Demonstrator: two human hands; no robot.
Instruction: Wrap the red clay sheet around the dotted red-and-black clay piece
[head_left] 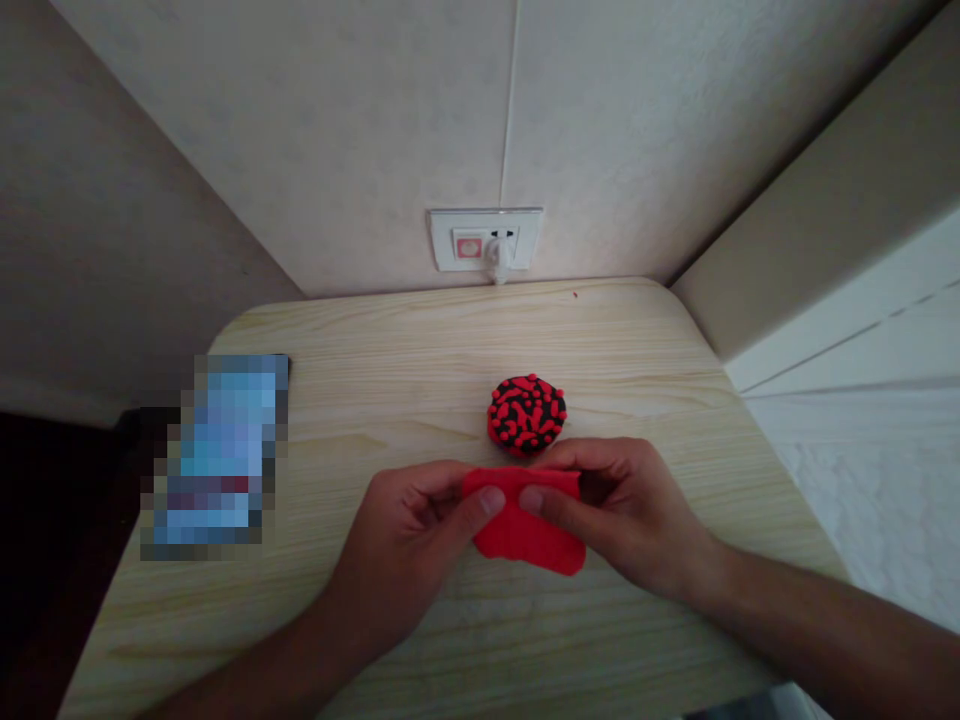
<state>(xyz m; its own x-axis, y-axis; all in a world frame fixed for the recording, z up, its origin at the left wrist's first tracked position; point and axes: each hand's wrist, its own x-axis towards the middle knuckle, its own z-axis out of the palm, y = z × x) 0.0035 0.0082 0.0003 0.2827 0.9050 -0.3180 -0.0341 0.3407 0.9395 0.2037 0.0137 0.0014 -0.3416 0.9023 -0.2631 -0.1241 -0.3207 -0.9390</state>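
Note:
Between my two hands is a thin, flat red sheet [536, 535] with uneven edges, which looks like modelling clay. My left hand [412, 545] pinches its upper left part, thumb on the near face and fingers behind. On the upper right, my right hand [622, 505] grips it the same way, the two thumbs a small gap apart. Just beyond the sheet, a round black piece [527, 413] covered in red dots and squiggles rests on the table, with red showing at its lower side. My right fingers are close to its near edge; whether they touch it I cannot tell.
The light wood-grain table [360, 380] has rounded far corners and meets the wall. A phone-like device [217, 450], blurred out, lies at the left edge. Behind the table a wall socket [484, 240] holds a white plug. White bedding [885, 480] is at the right.

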